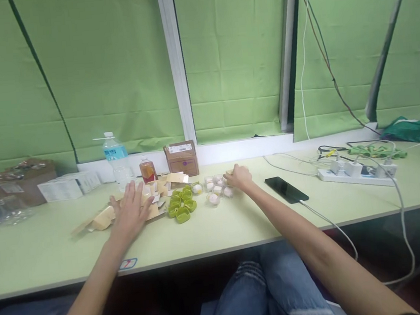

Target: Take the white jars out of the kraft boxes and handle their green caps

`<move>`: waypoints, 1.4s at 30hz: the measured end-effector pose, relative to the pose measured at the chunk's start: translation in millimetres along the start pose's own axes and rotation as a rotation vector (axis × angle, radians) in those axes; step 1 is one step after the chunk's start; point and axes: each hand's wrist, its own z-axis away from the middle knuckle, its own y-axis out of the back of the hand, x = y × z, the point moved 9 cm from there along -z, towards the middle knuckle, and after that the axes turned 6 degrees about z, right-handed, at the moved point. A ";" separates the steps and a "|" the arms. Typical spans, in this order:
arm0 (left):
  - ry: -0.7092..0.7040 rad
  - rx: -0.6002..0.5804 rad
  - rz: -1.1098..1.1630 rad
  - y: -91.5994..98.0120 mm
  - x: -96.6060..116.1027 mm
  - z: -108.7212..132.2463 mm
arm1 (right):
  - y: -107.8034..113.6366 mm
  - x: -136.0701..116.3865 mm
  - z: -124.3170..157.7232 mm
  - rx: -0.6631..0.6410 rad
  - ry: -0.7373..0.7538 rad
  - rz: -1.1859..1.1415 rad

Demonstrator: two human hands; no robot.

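My left hand is stretched out with fingers spread, resting over a pile of flat tan cardboard pieces on the pale green table. My right hand is curled, fingers closed on a small tan piece at the far side of a cluster of small clear round containers. Between the hands lie several lime green caps.
A water bottle, a small amber bottle and a brown carton stand at the back by the window sill. White boxes sit at left. A black phone on a cable and a power strip lie right.
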 end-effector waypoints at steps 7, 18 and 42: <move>-0.205 0.358 0.533 59.6 95.1 20.3 | 5.4 8.3 -7.6 0.010 0.043 0.005; -0.126 -0.221 0.979 -40.8 296.8 29.9 | 78.6 23.5 159.7 0.264 0.860 0.105; -0.308 -0.175 0.834 -49.7 299.3 42.6 | 64.1 55.4 155.8 0.173 0.901 -0.305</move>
